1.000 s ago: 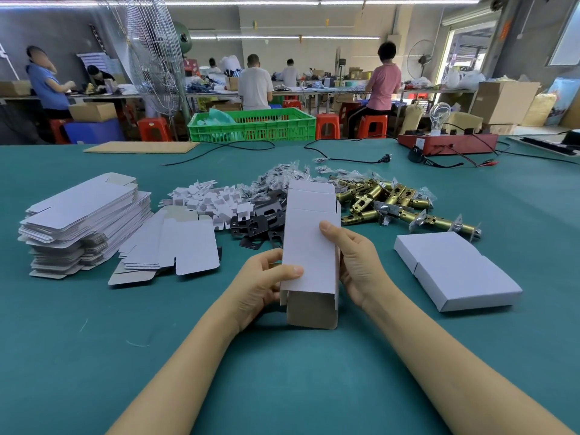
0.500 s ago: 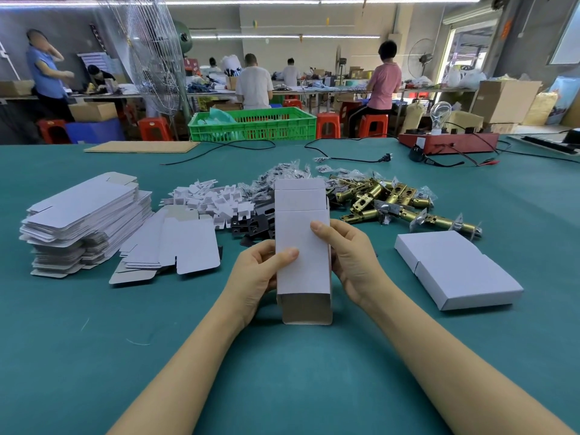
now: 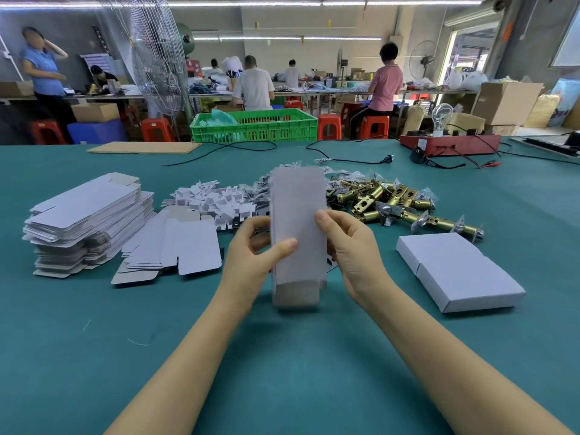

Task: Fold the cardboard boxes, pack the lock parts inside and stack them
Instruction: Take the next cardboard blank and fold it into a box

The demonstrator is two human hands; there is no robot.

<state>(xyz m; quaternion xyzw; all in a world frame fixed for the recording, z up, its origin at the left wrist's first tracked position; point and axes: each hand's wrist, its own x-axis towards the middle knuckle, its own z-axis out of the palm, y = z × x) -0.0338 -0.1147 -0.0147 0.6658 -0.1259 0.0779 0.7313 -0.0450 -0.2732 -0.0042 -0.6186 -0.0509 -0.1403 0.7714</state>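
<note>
The task is looking to be at an early stage: one cardboard box [image 3: 297, 233] is being held upright above the desk [image 3: 94, 356], in front of the person and blurred, opened into a tall sleeve with its lower flap showing the grey inside and, as far as one can judge, not yet tucked shut. The left hand [image 3: 251, 262] is gripping its left edge, thumb lying across the white front and the other fingers [image 3: 260, 241] curling behind; the right hand [image 3: 351, 249] is holding the right edge, thumb on the front near the middle, while its remaining fingers are hidden behind the card, so how they lie cannot be told. Two closed white boxes [image 3: 455, 271] are lying side by side on the desk to the right, seemingly finished but not stacked on each other. Much is left: a tall stack of flat blanks [image 3: 84, 218] is waiting at the left, with a few loose blanks [image 3: 185, 246] just beside it. Beyond the held box the brass lock parts [image 3: 392, 202] are lying in a heap, with white card inserts [image 3: 213, 199] and small bagged pieces [image 3: 251, 196] next to them, all unpacked. Nothing is standing between the hands and these piles. Farther back, a green crate [image 3: 254, 127], a cardboard sheet [image 3: 144, 147], a black cable [image 3: 345, 158] and a red tester box [image 3: 448, 144] are sitting well apart from the work
</note>
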